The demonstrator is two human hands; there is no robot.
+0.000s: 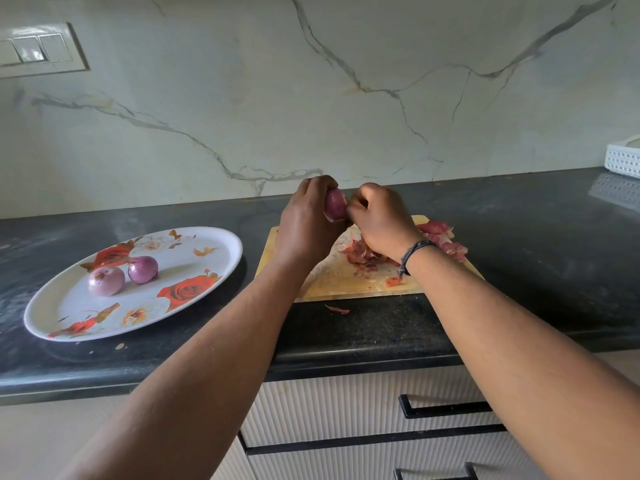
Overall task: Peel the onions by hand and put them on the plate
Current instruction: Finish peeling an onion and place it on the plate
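An onion [335, 204] is gripped in the curled fingers of the left hand [304, 220] above the cutting board [332, 282], toward the tabletop's [381, 327] back edge. Its skin is pinched by the right hand [379, 220]. Two peeled onions [119, 275] rest on the flowered plate [194, 244] at the left. No legible writing is visible.

the oval floral-printed white plate [204, 268] lies on the black granite counter [519, 244] at nine o'clock of the wooden cutting board [332, 282]. two peeled purple onions [121, 275] sit on the plate, side by side. a heap of reddish onion skins [363, 252] lies on the board; the white perforated basket [623, 157] stands at two o'clock of it, well apart
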